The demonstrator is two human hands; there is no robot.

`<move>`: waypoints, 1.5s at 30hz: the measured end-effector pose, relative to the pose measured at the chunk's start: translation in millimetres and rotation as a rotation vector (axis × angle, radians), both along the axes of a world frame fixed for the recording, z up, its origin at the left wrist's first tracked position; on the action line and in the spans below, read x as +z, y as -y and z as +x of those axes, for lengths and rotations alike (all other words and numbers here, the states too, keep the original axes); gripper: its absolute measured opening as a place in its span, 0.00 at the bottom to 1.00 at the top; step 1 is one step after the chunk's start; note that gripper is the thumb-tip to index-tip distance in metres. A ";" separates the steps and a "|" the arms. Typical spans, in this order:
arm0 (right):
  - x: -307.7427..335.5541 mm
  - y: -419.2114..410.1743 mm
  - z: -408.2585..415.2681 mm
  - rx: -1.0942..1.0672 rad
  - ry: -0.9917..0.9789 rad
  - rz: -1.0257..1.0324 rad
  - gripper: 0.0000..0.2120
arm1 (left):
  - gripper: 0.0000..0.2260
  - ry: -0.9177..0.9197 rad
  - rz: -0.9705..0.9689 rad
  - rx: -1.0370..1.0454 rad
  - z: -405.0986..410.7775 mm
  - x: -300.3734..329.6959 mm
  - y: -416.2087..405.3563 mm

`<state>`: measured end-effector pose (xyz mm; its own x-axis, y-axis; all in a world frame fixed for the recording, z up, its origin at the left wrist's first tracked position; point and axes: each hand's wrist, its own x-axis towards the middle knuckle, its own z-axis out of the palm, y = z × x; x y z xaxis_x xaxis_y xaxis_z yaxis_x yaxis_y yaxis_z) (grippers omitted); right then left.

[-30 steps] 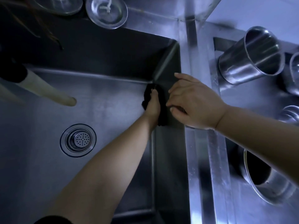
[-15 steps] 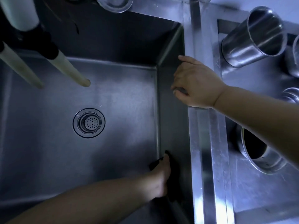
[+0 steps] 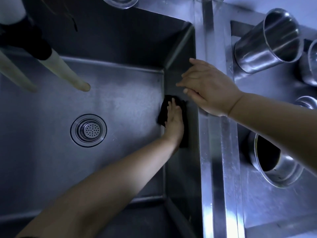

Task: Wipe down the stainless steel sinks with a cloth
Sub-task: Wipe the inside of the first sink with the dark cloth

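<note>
The deep stainless steel sink (image 3: 120, 100) fills the left and middle of the view, with a round drain strainer (image 3: 88, 130) in its floor. My left hand (image 3: 174, 121) is down inside it, pressing a dark cloth (image 3: 163, 111) flat against the right wall where it meets the floor. My right hand (image 3: 208, 89) rests on the sink's right rim above, fingers spread, holding nothing.
A steel divider (image 3: 216, 152) separates this sink from a second basin on the right holding steel cups (image 3: 267, 40) and a bowl (image 3: 276, 158). Pale handles (image 3: 68, 73) hang over the sink at upper left. A steel dish (image 3: 120, 1) sits at the back rim.
My left hand slid the cloth from the far corner toward me along the right wall, then back up to the middle of that wall. My right hand stayed on the rim.
</note>
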<state>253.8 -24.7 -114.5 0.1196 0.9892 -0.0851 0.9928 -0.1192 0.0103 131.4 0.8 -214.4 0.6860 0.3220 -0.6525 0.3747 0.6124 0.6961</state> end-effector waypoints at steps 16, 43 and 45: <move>4.6 -2.9 -5.2 0.023 0.073 -0.066 0.18 | 0.28 -0.093 -0.155 -0.620 -144.5 63.1 66.3; 3.2 -3.7 -6.5 -0.003 0.139 -0.144 0.26 | 0.25 -0.008 0.109 -1.309 -200.6 25.8 21.3; 6.5 -4.4 -9.4 -0.008 0.160 -0.168 0.26 | 0.18 -0.059 0.031 -1.187 -203.0 32.5 8.2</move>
<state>244.4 -20.3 -108.0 0.1528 0.9616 -0.2280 0.9760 -0.1106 0.1876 -71.6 -7.4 -181.9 0.5352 -0.4782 -0.6963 0.7283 -0.1563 0.6672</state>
